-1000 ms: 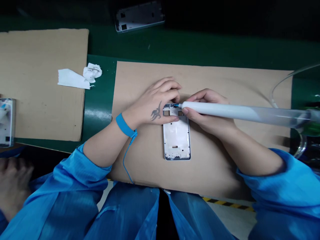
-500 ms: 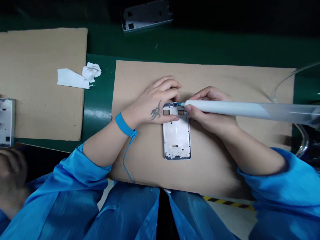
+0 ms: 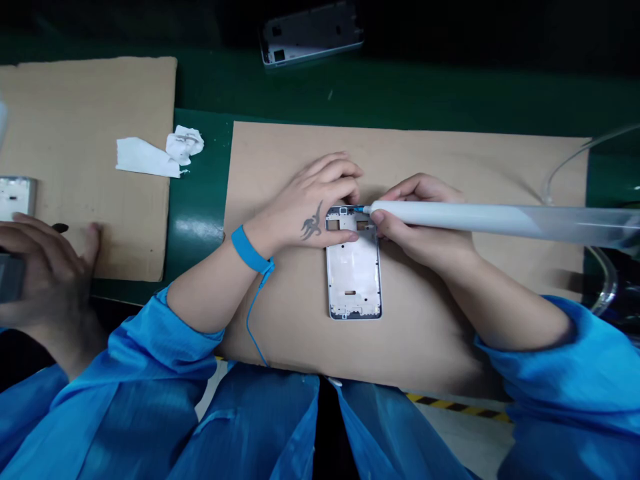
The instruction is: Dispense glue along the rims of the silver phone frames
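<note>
A silver phone frame point(image 3: 354, 270) lies flat on the cardboard sheet. My left hand point(image 3: 320, 203) steadies its top end, with the thumb across the inner face and the other fingers curled beyond the top edge. On that wrist is a blue strap point(image 3: 249, 250) with a coiled cord. My right hand point(image 3: 425, 223) is closed around the front of a white glue syringe point(image 3: 450, 219), which points left. Its blue tip point(image 3: 359, 209) meets the upper edge of the frame, close to my left fingertips; whether any glue comes out is too small to tell.
Cardboard point(image 3: 430, 327) covers the green bench point(image 3: 200, 220) under my hands. White tissue point(image 3: 147, 157) lies on the left board. A co-worker's hand point(image 3: 55, 280) is there, near another phone frame point(image 3: 15, 197). One more frame point(image 3: 313, 40) stands behind. Clear tubing point(image 3: 605, 280) runs at right.
My hands and the syringe have hardly moved. The co-worker's hand has come up onto the left board, and the frame there sits slightly higher. The frame at the back has shifted right.
</note>
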The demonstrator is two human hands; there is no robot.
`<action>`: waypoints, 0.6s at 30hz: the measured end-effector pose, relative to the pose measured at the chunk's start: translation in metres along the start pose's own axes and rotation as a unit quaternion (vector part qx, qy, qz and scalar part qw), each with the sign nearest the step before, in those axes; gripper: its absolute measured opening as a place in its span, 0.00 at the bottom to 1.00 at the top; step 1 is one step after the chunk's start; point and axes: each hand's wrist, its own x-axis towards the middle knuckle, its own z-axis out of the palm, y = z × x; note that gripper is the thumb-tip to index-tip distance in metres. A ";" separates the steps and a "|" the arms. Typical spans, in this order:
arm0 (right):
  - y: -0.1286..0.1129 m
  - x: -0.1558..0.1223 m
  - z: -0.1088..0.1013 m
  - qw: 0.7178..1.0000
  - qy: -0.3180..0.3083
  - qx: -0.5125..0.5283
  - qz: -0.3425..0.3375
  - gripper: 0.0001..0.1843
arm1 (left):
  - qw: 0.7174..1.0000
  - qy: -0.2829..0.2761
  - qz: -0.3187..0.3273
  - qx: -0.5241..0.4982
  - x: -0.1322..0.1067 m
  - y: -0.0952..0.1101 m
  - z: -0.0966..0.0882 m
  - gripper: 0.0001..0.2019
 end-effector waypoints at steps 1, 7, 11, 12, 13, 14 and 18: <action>0.001 -0.001 0.000 1.000 0.005 0.011 -0.006 0.23 | 1.000 -0.001 0.000 -0.001 0.000 0.001 0.000 0.24; 0.004 -0.003 -0.001 0.985 0.103 0.136 -0.013 0.25 | 0.992 0.084 -0.081 0.042 0.003 -0.013 -0.005 0.32; 0.002 -0.002 -0.002 0.977 0.128 0.169 0.005 0.21 | 0.980 0.149 -0.120 0.045 0.000 -0.027 -0.010 0.39; 0.002 -0.002 -0.003 0.978 0.122 0.167 0.007 0.22 | 0.981 0.148 -0.122 0.037 -0.001 -0.029 -0.011 0.42; 0.001 -0.001 -0.003 0.980 0.116 0.164 0.010 0.23 | 0.982 0.144 -0.123 0.031 -0.001 -0.030 -0.012 0.45; 0.000 -0.001 -0.004 0.981 0.109 0.159 0.011 0.24 | 0.982 0.136 -0.125 0.027 -0.002 -0.030 -0.012 0.49; 0.001 0.001 -0.005 0.991 0.069 0.113 0.011 0.30 | 0.987 0.100 -0.121 0.035 0.001 -0.030 -0.015 0.61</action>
